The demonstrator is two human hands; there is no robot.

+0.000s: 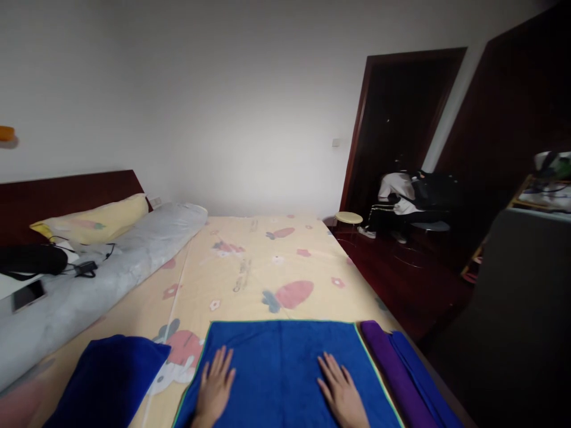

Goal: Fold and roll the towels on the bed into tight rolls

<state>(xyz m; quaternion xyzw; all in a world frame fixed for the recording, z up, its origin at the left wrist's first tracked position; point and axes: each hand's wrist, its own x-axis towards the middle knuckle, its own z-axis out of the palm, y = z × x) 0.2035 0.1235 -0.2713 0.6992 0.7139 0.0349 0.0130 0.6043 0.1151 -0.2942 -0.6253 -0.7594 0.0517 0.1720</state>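
Observation:
A blue towel (279,368) with a thin green edge lies spread flat on the bed, its near end cut off by the frame. My left hand (215,383) rests palm down near its left edge, fingers extended. On the right half of the same towel lies my right hand (341,389), also flat with the fingers apart. Neither hand grips anything. A folded dark blue cloth (111,377) sits left of the towel. Along the right side lie a purple folded cloth (397,374) and another blue folded cloth (423,377).
The bed (250,267) has a cream sheet with carrot prints. A grey-white wrapped roll (116,270), a yellow pillow (96,220), a phone (29,295) and a cabled black device (85,268) are at left. Beyond the right edge, a person (397,193) sits near a stool (348,218).

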